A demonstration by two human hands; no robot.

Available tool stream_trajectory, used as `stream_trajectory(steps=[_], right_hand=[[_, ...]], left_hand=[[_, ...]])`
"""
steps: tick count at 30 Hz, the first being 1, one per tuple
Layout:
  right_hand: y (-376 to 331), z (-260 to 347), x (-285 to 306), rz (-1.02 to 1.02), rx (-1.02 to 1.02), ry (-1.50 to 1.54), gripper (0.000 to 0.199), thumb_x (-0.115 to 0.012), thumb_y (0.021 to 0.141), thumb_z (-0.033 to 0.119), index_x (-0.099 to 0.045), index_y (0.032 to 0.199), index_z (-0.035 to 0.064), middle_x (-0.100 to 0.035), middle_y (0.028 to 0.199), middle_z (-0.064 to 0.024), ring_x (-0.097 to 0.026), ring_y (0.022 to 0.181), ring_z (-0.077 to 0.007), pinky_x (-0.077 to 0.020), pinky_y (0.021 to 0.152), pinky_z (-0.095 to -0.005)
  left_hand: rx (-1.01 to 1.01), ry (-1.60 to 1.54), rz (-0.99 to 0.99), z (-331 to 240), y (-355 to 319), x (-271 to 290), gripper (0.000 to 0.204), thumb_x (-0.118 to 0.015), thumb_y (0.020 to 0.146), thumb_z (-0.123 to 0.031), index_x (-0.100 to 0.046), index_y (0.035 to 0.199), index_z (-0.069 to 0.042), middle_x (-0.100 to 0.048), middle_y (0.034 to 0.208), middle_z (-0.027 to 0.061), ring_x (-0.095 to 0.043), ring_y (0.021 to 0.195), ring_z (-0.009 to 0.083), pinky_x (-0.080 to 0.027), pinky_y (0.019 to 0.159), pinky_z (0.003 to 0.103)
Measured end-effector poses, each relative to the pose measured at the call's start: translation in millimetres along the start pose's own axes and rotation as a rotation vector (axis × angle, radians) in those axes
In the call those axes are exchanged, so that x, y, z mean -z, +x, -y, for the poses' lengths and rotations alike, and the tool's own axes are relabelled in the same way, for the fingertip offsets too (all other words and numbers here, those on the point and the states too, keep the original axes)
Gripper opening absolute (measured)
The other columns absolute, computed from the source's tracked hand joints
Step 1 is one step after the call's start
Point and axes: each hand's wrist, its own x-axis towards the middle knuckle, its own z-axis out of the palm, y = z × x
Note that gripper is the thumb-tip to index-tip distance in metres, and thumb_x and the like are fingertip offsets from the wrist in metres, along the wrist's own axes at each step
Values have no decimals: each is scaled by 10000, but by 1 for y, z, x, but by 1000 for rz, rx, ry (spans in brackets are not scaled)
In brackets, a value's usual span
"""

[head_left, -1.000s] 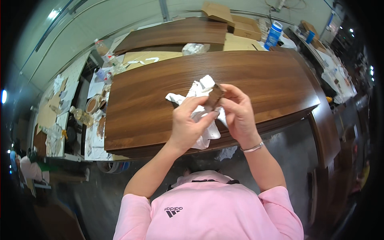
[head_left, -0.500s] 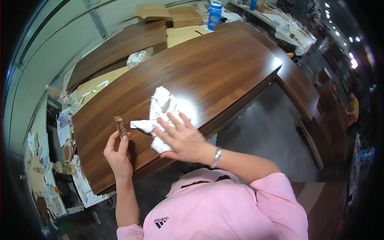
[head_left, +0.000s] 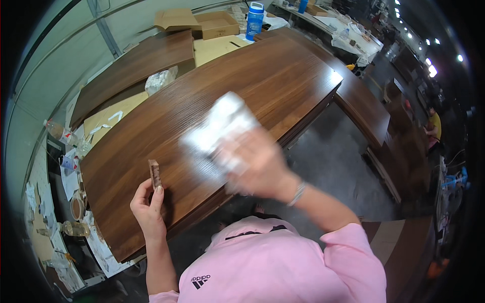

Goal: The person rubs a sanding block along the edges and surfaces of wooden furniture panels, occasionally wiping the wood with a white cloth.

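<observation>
Pinched upright between the thumb and fingers of my left hand (head_left: 147,204) is a short brown stick (head_left: 154,173) with an uneven face, just above the near left part of a dark brown wood-grain tabletop (head_left: 121,161). My right hand (head_left: 257,159), with a silver bracelet at its wrist, is over a crumpled white cloth (head_left: 225,118) on the middle of the tabletop. Both hand and cloth are smeared by motion, so how the fingers lie on the cloth does not show.
Behind the tabletop lie another brown panel (head_left: 136,60), an open cardboard box (head_left: 217,25) and a blue bottle (head_left: 254,21). A cluttered bench with clear plastic bottles (head_left: 76,229) stands at left. More brown furniture (head_left: 364,108) is at right, where a person in yellow (head_left: 433,126) sits farther off.
My right hand and the cloth have moved away from me across the tabletop and are now blurred. My left hand still holds the brown stick, slightly lower in view. The view has shifted a little.
</observation>
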Motion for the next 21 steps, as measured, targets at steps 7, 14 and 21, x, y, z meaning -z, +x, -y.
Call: stream_trajectory(steps=[7,14,21], right_hand=[[-40,-22,-31,17,-61,-42,424,-667,805,155,-684,1226,110,-682,1242,-109,-651,1131,-318,-492,1001,-454],[-83,-188,63,-102,-809,-287,226,-599,964,207,-681,1015,1,-677,1016,-199,-636,872,-372,-505,821,-473],[-5,-35,-24,370,-115,58,480,-525,978,417,-564,1413,216,-455,1537,-89,-366,1446,-337,-306,1128,-616]], left_hand=[[13,42,-8,3,-4,3,200,-660,916,-67,-672,1086,39,-690,942,51,-616,881,107,-461,827,254],[-17,109,29,-4,-3,-6,167,-647,906,-60,-670,1043,33,-673,917,39,-602,866,109,-454,819,257],[-45,244,13,2,-2,-10,164,-640,941,-108,-666,1050,12,-643,875,-12,-468,723,32,-342,655,199]])
